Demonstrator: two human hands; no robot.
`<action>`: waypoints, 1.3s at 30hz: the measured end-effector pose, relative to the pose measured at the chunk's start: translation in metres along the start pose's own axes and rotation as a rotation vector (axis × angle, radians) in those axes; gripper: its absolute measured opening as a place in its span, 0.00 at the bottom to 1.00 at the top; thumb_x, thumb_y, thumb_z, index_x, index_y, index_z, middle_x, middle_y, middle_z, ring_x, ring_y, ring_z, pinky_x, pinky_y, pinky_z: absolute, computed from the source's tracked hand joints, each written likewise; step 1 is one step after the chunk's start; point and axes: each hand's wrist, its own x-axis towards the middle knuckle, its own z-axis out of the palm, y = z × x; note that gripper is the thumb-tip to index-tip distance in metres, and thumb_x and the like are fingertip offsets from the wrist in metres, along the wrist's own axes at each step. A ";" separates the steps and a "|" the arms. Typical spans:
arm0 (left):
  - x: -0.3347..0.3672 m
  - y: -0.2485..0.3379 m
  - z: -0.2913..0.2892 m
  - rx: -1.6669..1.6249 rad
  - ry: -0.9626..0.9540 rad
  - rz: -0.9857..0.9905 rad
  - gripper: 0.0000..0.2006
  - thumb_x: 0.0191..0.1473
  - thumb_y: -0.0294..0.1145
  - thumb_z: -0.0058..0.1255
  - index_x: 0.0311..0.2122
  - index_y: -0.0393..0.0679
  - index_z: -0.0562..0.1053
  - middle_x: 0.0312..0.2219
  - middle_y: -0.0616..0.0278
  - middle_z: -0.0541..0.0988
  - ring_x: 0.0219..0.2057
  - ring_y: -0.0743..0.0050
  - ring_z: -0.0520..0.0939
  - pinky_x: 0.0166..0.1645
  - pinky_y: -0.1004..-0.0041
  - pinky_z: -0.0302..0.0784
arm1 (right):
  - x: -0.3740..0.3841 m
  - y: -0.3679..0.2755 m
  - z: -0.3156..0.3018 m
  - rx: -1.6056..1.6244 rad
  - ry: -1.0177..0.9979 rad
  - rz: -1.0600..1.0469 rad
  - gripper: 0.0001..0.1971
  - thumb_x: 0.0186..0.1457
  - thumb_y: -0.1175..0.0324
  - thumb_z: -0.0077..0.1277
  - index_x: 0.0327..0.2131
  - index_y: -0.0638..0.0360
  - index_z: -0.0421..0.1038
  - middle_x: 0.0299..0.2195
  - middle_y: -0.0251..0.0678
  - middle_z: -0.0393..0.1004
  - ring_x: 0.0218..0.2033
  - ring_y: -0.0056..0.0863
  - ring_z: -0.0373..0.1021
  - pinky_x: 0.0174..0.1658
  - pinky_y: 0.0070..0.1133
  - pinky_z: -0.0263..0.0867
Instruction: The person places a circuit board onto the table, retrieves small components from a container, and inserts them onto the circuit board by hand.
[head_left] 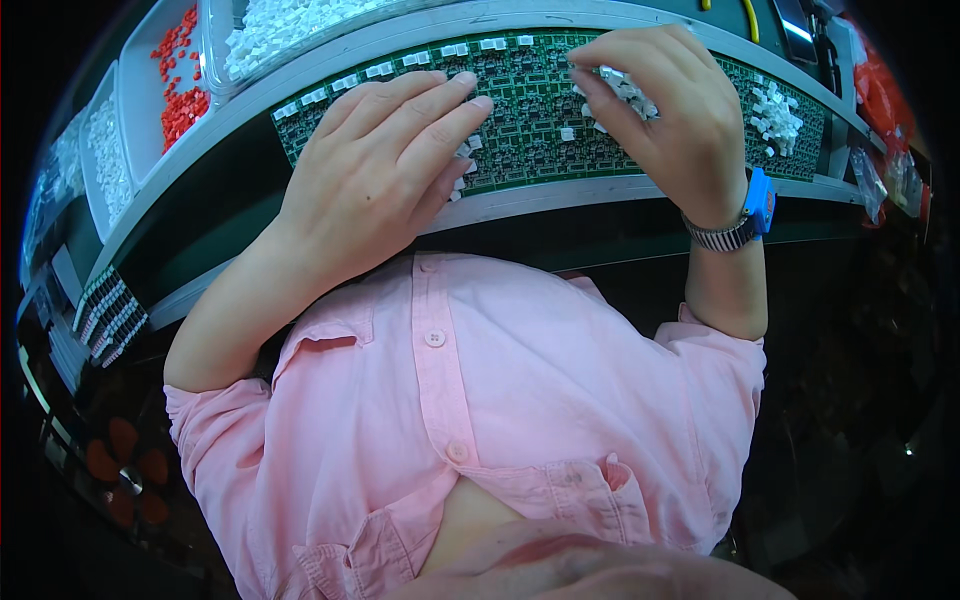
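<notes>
Head view shows your left hand (370, 175), fingers apart, and right hand (695, 115), curled around small white plastic blocks (628, 90) (whether clamped, I cannot tell), over a long green circuit-board panel (530, 120), apparently filled along its upper-left edge, mostly unfilled elsewhere.

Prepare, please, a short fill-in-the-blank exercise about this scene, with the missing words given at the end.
1. The left hand is spread above the ____ circuit boards.
2. The small pieces seen between the thumb and index finger of the right hand are ____ in colour.
3. The wristband with a blue part is worn on the person's ____ wrist.
4. The colour of the person's shirt is ____.

Missing words: green; white; right; pink.
</notes>
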 end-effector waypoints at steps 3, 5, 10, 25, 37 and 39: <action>0.000 0.000 0.000 -0.030 -0.008 -0.003 0.24 0.53 0.29 0.60 0.56 0.44 0.73 0.57 0.58 0.75 0.56 0.58 0.76 0.58 0.62 0.69 | 0.004 0.010 0.004 0.066 0.073 0.010 0.09 0.52 0.72 0.65 0.38 0.57 0.80 0.33 0.33 0.79 0.31 0.26 0.74 0.32 0.20 0.69; -0.001 -0.001 -0.002 -0.036 -0.011 0.002 0.24 0.52 0.29 0.60 0.56 0.44 0.72 0.57 0.57 0.75 0.57 0.58 0.76 0.59 0.62 0.69 | 0.006 0.007 0.005 0.058 0.076 -0.031 0.09 0.53 0.73 0.64 0.39 0.58 0.80 0.33 0.33 0.79 0.31 0.24 0.73 0.32 0.18 0.69; -0.007 -0.001 -0.007 -0.077 -0.026 0.038 0.23 0.53 0.30 0.59 0.55 0.45 0.73 0.57 0.57 0.75 0.59 0.58 0.74 0.60 0.62 0.68 | -0.003 0.005 0.006 0.195 0.058 0.258 0.09 0.56 0.73 0.62 0.42 0.58 0.80 0.34 0.33 0.80 0.30 0.20 0.72 0.32 0.16 0.68; -0.036 -0.003 -0.003 -0.072 0.061 0.066 0.16 0.51 0.29 0.61 0.47 0.44 0.78 0.52 0.58 0.79 0.56 0.57 0.78 0.57 0.62 0.72 | 0.015 0.001 0.011 -0.081 -0.048 0.066 0.10 0.54 0.73 0.61 0.41 0.57 0.81 0.34 0.34 0.80 0.33 0.31 0.75 0.36 0.23 0.70; -0.049 -0.007 -0.002 -0.087 0.089 0.036 0.16 0.51 0.29 0.61 0.47 0.45 0.79 0.52 0.59 0.79 0.56 0.58 0.78 0.57 0.63 0.71 | 0.024 -0.002 0.006 -0.170 -0.146 0.006 0.07 0.54 0.74 0.60 0.38 0.60 0.80 0.34 0.36 0.79 0.34 0.34 0.75 0.38 0.26 0.70; -0.051 -0.008 -0.002 -0.083 0.096 0.031 0.17 0.51 0.29 0.61 0.47 0.46 0.79 0.52 0.59 0.79 0.56 0.58 0.78 0.57 0.63 0.71 | 0.026 -0.002 0.005 -0.163 -0.155 -0.004 0.08 0.54 0.74 0.60 0.39 0.59 0.79 0.33 0.36 0.79 0.34 0.34 0.74 0.38 0.26 0.70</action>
